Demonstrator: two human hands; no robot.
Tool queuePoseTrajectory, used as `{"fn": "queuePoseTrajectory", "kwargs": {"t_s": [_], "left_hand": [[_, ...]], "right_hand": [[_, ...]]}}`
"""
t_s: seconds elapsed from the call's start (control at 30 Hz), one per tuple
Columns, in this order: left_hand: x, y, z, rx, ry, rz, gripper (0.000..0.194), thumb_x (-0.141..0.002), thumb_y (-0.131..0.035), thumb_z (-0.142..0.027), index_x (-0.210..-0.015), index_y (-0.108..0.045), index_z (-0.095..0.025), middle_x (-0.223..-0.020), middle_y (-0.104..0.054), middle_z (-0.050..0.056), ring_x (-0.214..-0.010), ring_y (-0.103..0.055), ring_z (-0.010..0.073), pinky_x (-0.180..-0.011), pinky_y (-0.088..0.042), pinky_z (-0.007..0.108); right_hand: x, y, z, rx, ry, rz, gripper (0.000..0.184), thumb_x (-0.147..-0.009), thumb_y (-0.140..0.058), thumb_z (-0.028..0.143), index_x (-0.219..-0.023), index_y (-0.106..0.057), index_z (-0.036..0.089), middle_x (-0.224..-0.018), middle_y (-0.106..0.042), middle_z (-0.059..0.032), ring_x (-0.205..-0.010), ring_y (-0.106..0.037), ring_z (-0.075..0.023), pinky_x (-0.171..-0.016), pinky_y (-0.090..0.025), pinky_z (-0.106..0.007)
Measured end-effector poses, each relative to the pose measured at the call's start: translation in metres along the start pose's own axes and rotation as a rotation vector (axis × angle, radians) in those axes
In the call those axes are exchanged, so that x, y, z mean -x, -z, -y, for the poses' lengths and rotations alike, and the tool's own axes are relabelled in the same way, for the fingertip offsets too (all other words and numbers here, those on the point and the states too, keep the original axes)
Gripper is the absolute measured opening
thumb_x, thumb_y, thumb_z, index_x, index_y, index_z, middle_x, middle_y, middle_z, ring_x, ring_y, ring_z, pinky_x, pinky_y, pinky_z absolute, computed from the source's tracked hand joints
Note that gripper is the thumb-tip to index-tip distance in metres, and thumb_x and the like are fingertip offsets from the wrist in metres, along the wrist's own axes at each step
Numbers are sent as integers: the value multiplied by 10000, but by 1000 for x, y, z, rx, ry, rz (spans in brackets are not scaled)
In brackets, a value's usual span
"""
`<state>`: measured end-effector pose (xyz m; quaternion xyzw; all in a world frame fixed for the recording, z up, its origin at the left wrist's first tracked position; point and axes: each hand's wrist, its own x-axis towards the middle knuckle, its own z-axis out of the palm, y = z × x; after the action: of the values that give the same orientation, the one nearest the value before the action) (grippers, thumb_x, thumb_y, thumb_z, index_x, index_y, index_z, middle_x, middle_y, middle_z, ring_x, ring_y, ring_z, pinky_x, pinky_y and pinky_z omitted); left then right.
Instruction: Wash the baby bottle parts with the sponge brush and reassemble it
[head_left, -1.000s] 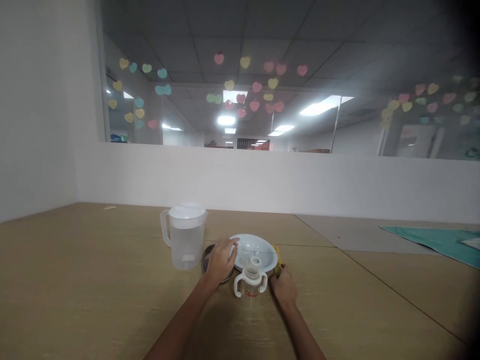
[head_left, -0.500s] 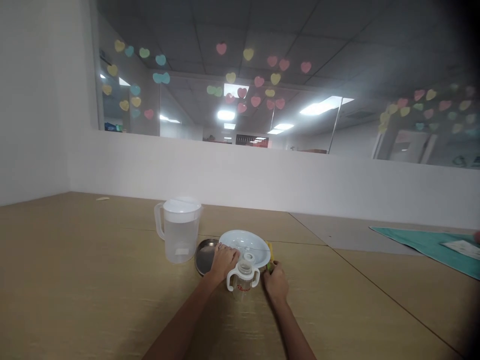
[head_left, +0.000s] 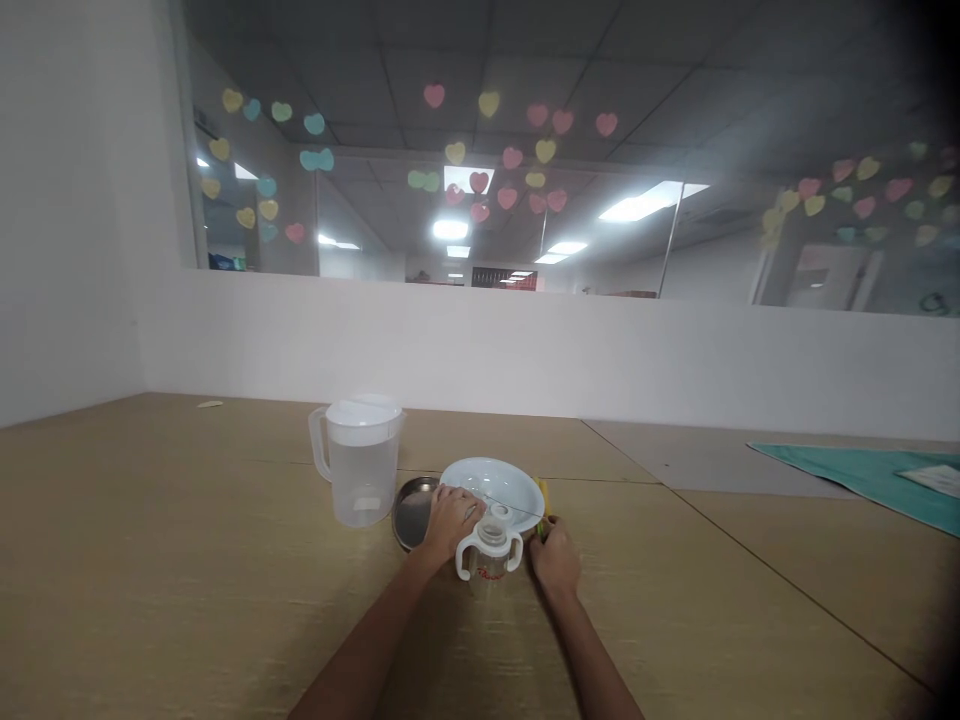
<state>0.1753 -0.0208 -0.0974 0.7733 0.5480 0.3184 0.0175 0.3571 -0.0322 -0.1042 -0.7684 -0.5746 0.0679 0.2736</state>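
A white plate [head_left: 504, 482] lies on the wooden table [head_left: 187, 580]. My left hand [head_left: 448, 521] rests on its near left rim with fingers curled over the edge. In front of the plate stands a clear baby cup [head_left: 489, 553] with two white handles and no lid. My right hand [head_left: 556, 562] sits just right of the cup, closed around a yellow-green thing [head_left: 543, 500] that pokes out beside the plate; I cannot make out what it is. A round metal dish [head_left: 412, 510] lies partly under my left hand.
A clear lidded plastic jug [head_left: 360, 461] holding water stands left of the plate. A teal mat [head_left: 870, 472] with a paper on it lies at the far right. A low white wall with a glass pane covered in heart stickers runs behind the table.
My left hand has drawn back from over the plate and closed on its near rim. The view shifted slightly; jug, cup and right hand keep their places.
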Motion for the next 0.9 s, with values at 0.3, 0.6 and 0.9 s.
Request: {"fn": "queuePoseTrajectory", "kwargs": {"t_s": [0.3, 0.6, 0.9], "left_hand": [[3, 6, -3, 16, -61, 6, 385, -910, -342, -370, -865, -702, -241, -970, -689, 49, -1053, -506, 234, -1029, -209, 448], [6, 2, -4, 263, 30, -166, 272, -834, -447, -268, -939, -692, -212, -991, -694, 49, -985, -582, 212, -1075, -220, 439], [3, 4, 0, 569, 160, -419, 306, -783, -514, -216, -1038, -660, -131, -1078, -652, 109, -1011, -584, 195, -946, -423, 353]], "right_hand": [[0, -2, 0, -13, 18, -17, 384, -821, -397, 193, -1188, -441, 89, -1084, -620, -161, -995, -598, -247, -798, -418, -320], [-1, -3, -1, -70, 2, -33, 414, -808, -398, 181, -1207, -459, 88, -1074, -628, -162, -994, -601, -236, -807, -421, -313], [-9, 2, -5, -217, -112, -57, 443, -808, -395, 241, -1201, -548, 104, -1048, -657, -144, -963, -618, -250, -733, -443, -288]]}}
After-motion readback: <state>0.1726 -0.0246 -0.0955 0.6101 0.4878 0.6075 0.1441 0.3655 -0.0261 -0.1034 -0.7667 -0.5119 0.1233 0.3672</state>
